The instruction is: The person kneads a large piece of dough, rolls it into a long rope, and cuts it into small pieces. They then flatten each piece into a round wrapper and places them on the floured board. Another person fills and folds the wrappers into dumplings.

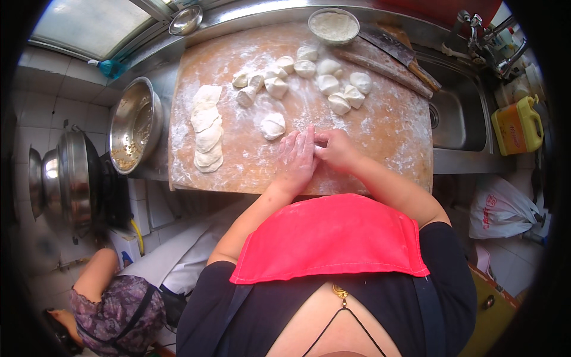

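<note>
My left hand (pixel 296 153) and my right hand (pixel 337 149) meet at the near side of a floured wooden board (pixel 250 165). Flour coats the left fingers, which lie straight and close together; the right fingers curl against them. A small whitish patch shows between the hands, but what they hold is mostly hidden. Just beyond my left hand sits a single round lump of dough (pixel 272 126), apart from the others. Farther back are several dough lumps (pixel 328 85) in loose groups. Flat dough wrappers (pixel 208 134) overlap in a row on the left.
A rolling pin (pixel 383 73) and a cleaver (pixel 388 47) lie at the board's back right, near a flour bowl (pixel 333 26). Left stands a metal bowl (pixel 154 116) with food remnants. A sink (pixel 459 120) and yellow jug (pixel 517 127) are right. Another person (pixel 118 308) is low at left.
</note>
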The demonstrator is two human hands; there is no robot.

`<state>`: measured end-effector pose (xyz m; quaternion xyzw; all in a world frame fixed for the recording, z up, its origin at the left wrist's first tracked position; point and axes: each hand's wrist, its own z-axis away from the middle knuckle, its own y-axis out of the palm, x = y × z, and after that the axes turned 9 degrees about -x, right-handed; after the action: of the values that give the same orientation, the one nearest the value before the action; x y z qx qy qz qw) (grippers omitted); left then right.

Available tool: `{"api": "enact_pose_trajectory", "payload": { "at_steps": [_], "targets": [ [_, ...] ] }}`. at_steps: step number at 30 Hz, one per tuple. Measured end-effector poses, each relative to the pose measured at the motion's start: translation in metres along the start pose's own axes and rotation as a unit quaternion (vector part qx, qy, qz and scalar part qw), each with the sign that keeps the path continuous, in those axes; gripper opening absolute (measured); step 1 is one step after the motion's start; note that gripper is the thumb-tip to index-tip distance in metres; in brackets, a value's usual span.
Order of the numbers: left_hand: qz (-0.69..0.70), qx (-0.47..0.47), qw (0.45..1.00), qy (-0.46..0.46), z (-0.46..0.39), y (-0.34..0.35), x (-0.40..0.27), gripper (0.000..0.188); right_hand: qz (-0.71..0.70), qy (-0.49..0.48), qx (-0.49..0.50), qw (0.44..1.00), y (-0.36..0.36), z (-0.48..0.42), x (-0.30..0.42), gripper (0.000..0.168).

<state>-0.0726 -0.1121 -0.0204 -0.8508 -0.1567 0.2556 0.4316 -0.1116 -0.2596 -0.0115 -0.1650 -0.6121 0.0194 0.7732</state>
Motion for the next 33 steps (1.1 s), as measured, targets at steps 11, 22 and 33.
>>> {"api": "enact_pose_trajectory", "payload": {
  "at_steps": [11, 22, 33],
  "targets": [
    [0.014, 0.077, 0.996, 0.041, -0.017, 0.019, -0.007, 0.053, 0.212, -0.051, 0.139, 0.966, -0.076, 0.005, 0.013, 0.019],
    [0.101, 0.15, 0.983, -0.03, -0.025, -0.013, 0.007, 0.081, 0.001, 0.063, -0.181, 0.981, -0.131, 0.073, -0.015, 0.021],
    [-0.113, 0.172, 0.974, -0.095, -0.045, 0.039, -0.032, 0.076, -0.064, 0.086, -0.195, 0.975, -0.131, 0.083, -0.029, 0.021]
  ]
}}
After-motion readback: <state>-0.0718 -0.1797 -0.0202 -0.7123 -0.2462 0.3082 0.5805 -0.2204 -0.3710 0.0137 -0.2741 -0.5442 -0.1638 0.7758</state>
